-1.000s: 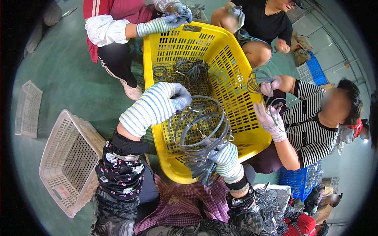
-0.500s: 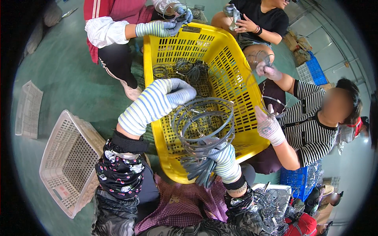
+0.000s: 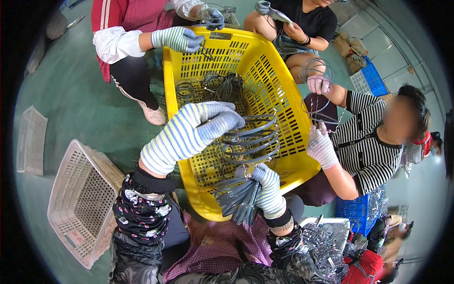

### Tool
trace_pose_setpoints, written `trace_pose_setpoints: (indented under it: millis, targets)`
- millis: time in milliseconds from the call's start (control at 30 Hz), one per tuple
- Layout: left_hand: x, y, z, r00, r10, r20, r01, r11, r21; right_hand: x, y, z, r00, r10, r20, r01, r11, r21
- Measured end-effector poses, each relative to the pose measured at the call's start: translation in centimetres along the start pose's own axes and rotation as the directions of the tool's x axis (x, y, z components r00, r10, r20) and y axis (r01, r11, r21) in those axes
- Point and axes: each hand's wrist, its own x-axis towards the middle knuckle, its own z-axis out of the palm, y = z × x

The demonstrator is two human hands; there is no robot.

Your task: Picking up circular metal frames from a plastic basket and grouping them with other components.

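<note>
Green smooth floor (image 3: 71,94), pale panelled wall (image 3: 388,45) at right. Big yellow slotted basket (image 3: 170,83) on floor, loose cable coils (image 3: 222,85) inside; white basket (image 3: 60,203) well apart at left. Co-workers sit around, one in a striped top (image 3: 362,142). Left hand (image 3: 194,128), gloved, fingers together beside the upper loops; can't tell if pinching any. Right hand (image 3: 269,187), gloved, closed around grey cable bundle (image 3: 239,196) over yellow basket's near rim. Grey label (image 3: 221,35) on far rim, unreadable.
</note>
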Motion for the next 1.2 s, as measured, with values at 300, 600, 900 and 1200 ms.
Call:
trace_pose_setpoints:
  millis: [300,600,900,1200]
  targets:
    - [-0.4,0.0,-0.5,0.998,0.045,0.036,-0.051,0.982,0.179,-0.1,0.5,0.5,0.806,0.528,0.265,-0.512,0.4,0.76]
    - [0.7,-1.2,0.4,0.979,-0.103,0.174,0.062,0.971,0.229,-3.8,-2.2,-1.5,0.742,0.381,0.551,-0.651,0.215,0.728]
    - [0.6,-2.4,-1.6,0.985,-0.138,0.106,0.083,0.909,0.407,-4.5,-2.0,-0.8,0.923,-0.306,0.234,0.198,0.898,0.394]
    - [1.6,-7.5,-2.7,0.974,-0.176,0.14,0.114,0.924,0.365,-15.2,-6.3,-13.7,0.765,0.519,-0.381,0.149,0.433,0.889]
